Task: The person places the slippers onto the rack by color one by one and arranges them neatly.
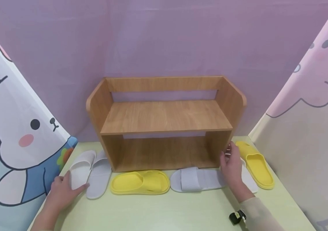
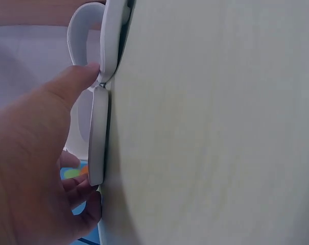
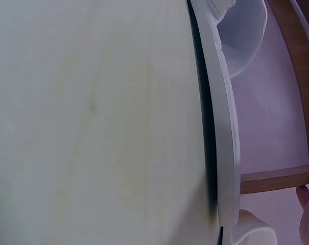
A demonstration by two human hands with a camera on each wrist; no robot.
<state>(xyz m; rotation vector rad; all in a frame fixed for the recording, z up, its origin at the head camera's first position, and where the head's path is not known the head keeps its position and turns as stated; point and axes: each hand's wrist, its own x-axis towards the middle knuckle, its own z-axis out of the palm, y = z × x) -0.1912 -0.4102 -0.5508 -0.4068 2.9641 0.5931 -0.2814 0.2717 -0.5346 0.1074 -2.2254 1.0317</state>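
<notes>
My left hand (image 1: 61,194) spans the heel of a white slipper (image 1: 80,170), thumb on one side and fingers round the other. Beside it lies a grey slipper (image 1: 98,179); in the left wrist view my thumb tip reaches the spot where the two soles meet. My right hand (image 1: 231,166), fingers loosely bent, is by the shelf's right side panel, over another white slipper (image 1: 249,179) that it partly covers. A grey slipper (image 1: 207,179) lies sideways left of that hand. To its right sits a yellow slipper (image 1: 257,166).
A two-tier wooden shelf (image 1: 166,115) stands at the table's back against a purple curtain (image 1: 166,38). Another yellow slipper (image 1: 139,183) lies sideways along its front. A small black device (image 1: 236,217) is at the right sleeve. Printed cloths flank both sides.
</notes>
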